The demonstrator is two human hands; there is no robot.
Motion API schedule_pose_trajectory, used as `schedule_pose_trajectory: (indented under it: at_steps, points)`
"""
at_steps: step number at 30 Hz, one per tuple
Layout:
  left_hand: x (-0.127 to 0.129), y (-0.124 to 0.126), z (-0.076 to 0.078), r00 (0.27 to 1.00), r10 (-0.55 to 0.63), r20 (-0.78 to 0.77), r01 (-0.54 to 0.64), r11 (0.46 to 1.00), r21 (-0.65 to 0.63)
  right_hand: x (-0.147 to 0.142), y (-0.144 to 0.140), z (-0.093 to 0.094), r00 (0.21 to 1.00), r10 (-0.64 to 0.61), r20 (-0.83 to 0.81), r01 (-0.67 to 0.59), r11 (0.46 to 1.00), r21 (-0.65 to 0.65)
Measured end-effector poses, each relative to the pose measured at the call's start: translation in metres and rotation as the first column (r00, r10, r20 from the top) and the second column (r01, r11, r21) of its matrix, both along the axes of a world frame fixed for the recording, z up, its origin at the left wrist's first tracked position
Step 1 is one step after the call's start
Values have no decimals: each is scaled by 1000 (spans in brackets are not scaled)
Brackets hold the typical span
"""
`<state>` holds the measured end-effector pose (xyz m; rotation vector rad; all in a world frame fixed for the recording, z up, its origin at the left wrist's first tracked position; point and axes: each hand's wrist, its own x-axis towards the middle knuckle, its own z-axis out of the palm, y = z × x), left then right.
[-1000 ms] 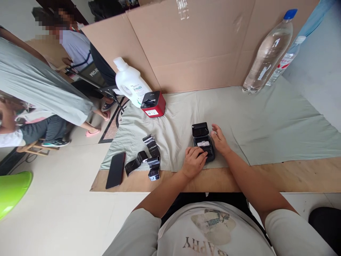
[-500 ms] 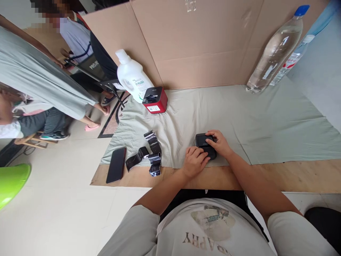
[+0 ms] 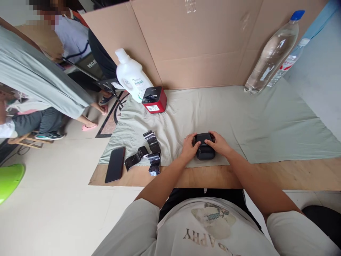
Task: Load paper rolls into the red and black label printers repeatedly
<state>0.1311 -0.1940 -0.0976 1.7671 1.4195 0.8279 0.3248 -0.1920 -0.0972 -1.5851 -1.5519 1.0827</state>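
A small black printer point(image 3: 204, 152) lies with its lid down on the pale green cloth point(image 3: 253, 117) near the table's front edge. My left hand point(image 3: 189, 147) grips its left side and my right hand point(image 3: 217, 143) presses on its top right, fingers over the lid. Curled strips of black ribbon point(image 3: 149, 153) lie on the cloth to the left of my left hand.
A black phone point(image 3: 115, 169) lies on the wooden board at the left. A red printer point(image 3: 154, 100) and a white jug point(image 3: 130, 79) stand at the back left, two clear bottles point(image 3: 271, 53) at the back right, before a cardboard wall point(image 3: 199, 39). People sit at the far left.
The black printer's lid was open a second ago and is down now. My right hand came over the lid, and my left hand shifted from the front to the printer's left side.
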Motion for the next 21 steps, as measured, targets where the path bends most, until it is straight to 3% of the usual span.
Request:
schedule_pose_trajectory:
  at_steps: [7, 12, 15, 18, 21]
  points:
    - [-5, -8, -16, 987, -64, 150, 33, 980, 197, 1, -1, 7, 989, -27, 145, 36, 998, -58]
    - [-8, -14, -19, 962, -92, 257, 29, 970, 240, -5, -15, 12, 972, -93, -214, 57, 984, -166]
    - [-9, -15, -16, 930, -56, 363, 2, 989, 148, -14, -26, 19, 932, -107, -347, 40, 980, -196]
    - [-10, -14, -13, 866, -47, 498, 64, 998, -19, -24, -35, 25, 908, -97, -408, 38, 988, -149]
    - [-11, -13, -11, 819, -27, 573, 94, 992, -86, -29, -37, 27, 881, -77, -467, 24, 993, -119]
